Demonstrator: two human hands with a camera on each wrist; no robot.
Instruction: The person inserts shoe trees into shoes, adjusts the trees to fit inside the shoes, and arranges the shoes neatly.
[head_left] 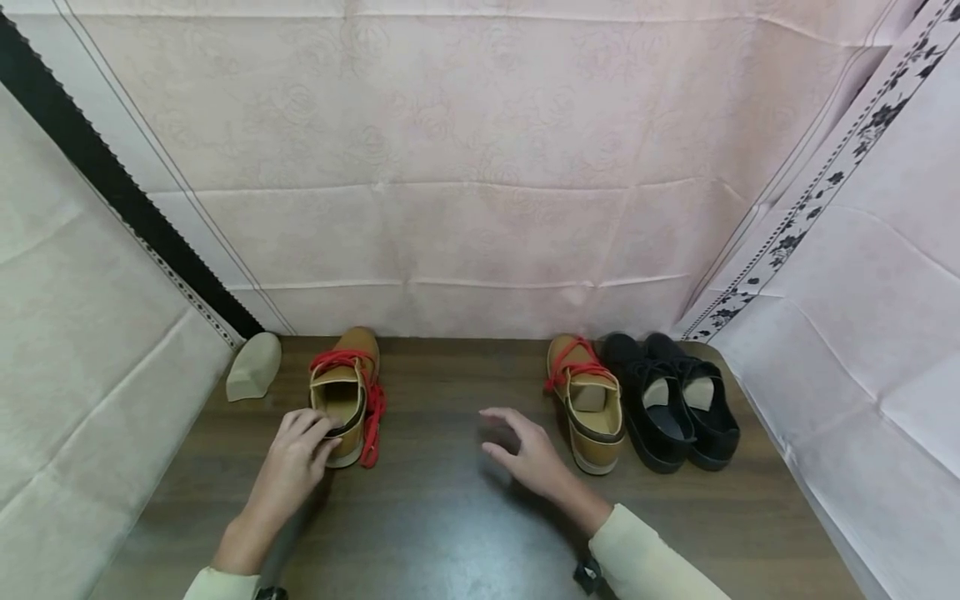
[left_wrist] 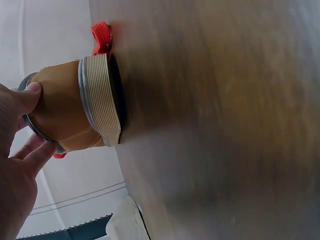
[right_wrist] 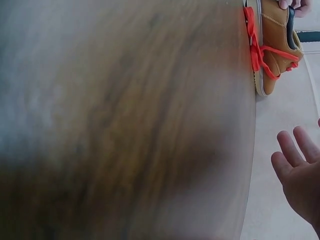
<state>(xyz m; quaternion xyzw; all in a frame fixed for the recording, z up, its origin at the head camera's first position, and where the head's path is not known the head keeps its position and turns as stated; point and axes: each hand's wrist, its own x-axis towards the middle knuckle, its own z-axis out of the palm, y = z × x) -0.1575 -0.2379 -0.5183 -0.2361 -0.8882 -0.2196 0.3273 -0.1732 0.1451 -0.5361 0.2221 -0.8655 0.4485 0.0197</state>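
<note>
My left hand (head_left: 296, 454) pinches the heel collar of a tan shoe (head_left: 347, 448) with red laces, thumb on the outer heel and fingers at the rim. The left wrist view shows that thumb against the brown heel (left_wrist: 62, 100). This shoe stands on the wooden surface, toe away from me, its laces trailing on the right. My right hand (head_left: 528, 454) is held over the surface with fingers spread, holding nothing. Nearest to it is the matching tan shoe (head_left: 596, 442), which has a pale filler piece (head_left: 588, 398) inside.
A similar off-white filler piece (head_left: 253, 367) lies at the far left. Two black shoes (head_left: 660, 433) stand side by side at the right, pale pieces inside them. White patterned cloth (head_left: 480, 167) walls the back and both sides of the wooden surface (head_left: 442, 517).
</note>
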